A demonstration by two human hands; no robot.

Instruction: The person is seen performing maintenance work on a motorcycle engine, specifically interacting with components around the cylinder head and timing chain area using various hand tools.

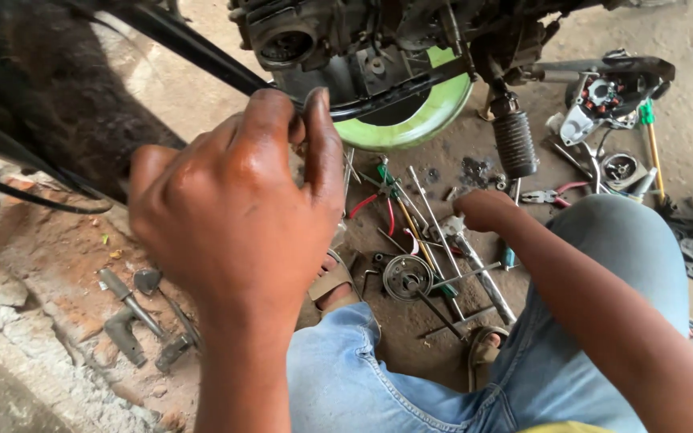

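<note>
under the engine: my left hand (234,208) pinches one black cable (202,52)
on the ground: my right hand (483,210) closes on one metal tool (475,265)
pliers (551,195): two pairs

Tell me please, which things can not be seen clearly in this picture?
All in the head view:
- Left hand: its own back hides the fingertips and what they pinch at the black cable.
- Right hand: fingers hidden behind the wrist, among the tools.
- Engine: cut off by the top edge.
</note>
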